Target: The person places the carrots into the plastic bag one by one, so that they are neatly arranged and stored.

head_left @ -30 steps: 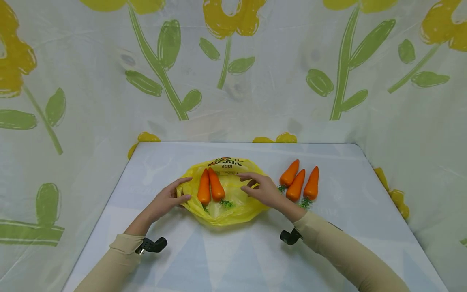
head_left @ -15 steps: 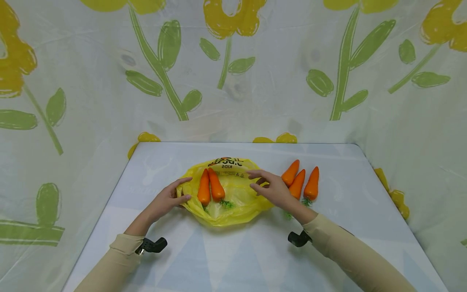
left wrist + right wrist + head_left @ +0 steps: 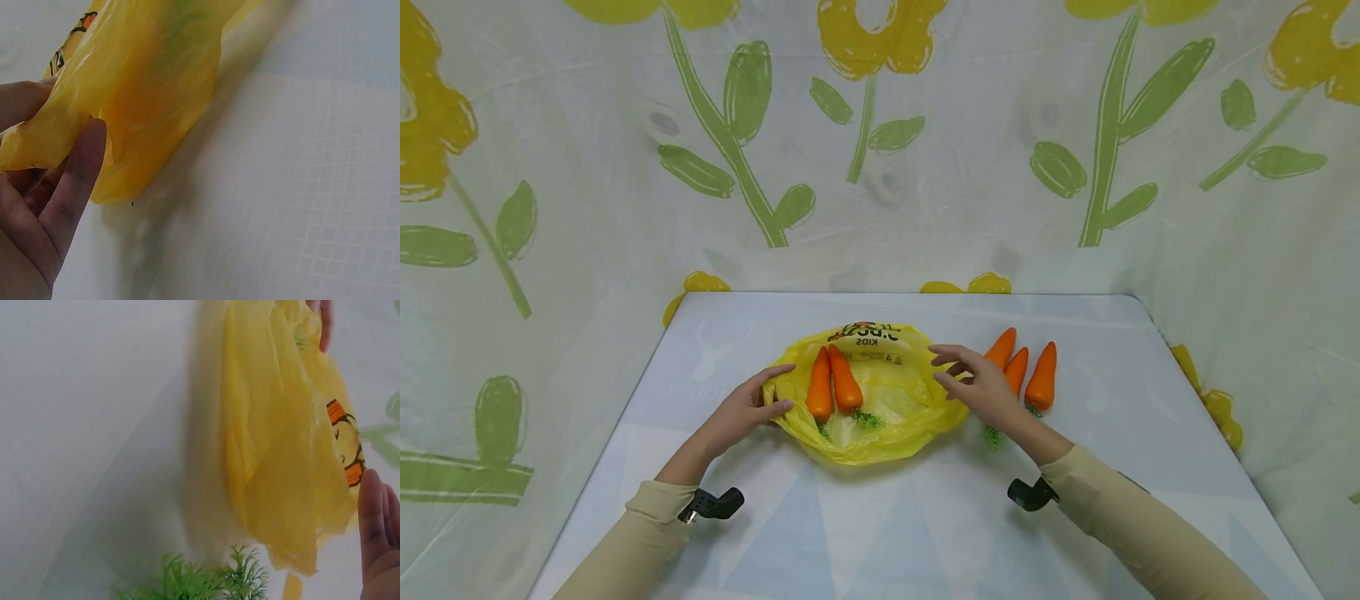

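Observation:
A yellow plastic bag (image 3: 895, 433) lies with its mouth spread on the table, dark print on its far side. Two orange carrots (image 3: 818, 387) with green tops rest inside its left half. My left hand (image 3: 748, 408) holds the bag's left rim between thumb and fingers; in the left wrist view the thumb (image 3: 78, 169) presses on the film. At the right rim is my right hand (image 3: 981, 387), fingers loosely bent and apart from the thumb. Several more carrots (image 3: 1041, 379) lie just beyond it, some partly hidden by that hand.
Both hands work over a pale table (image 3: 1112, 400) with faint blue triangles. A curtain (image 3: 955, 192) printed with yellow flowers and green stems stands behind and at both sides. Green carrot leaves (image 3: 187, 578) show low in the right wrist view, near the bag.
My right hand has moved to the right, away from the carrots in the bag, and the bag's right side has spread with it. My left hand stays at the left rim.

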Available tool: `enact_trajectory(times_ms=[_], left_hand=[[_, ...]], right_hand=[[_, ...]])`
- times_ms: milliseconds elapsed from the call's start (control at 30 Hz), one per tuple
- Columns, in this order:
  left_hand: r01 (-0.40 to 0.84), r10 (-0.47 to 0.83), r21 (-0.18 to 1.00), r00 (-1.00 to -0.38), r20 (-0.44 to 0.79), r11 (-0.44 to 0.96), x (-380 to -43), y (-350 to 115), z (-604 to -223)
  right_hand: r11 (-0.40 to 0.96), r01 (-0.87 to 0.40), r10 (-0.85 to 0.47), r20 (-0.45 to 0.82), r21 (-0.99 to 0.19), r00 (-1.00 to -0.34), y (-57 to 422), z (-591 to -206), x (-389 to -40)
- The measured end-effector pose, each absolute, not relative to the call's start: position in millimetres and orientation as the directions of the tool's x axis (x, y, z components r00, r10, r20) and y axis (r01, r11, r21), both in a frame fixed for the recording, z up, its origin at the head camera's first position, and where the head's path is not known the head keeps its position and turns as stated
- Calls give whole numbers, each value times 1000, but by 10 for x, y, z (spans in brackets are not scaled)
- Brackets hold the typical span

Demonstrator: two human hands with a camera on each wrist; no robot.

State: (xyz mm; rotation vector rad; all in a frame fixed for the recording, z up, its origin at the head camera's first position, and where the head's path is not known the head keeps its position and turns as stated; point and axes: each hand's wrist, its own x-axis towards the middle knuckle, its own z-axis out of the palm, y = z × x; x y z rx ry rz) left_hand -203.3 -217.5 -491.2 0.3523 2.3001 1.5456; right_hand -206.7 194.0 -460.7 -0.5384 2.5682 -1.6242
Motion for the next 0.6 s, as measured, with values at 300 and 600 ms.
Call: enact_trajectory(times_ms=[300,600], left_hand=[[12,394,929,-908,-145,370,-2036,-2178,-4913],[12,394,930,-908,-143,366,-2041,-2174,-4926]], right_hand=[[437,-258,-279,143,-862,-949,2063,-4617,-2044],[429,-261,-263,156,-865,-952,2206,-4664,-2001]])
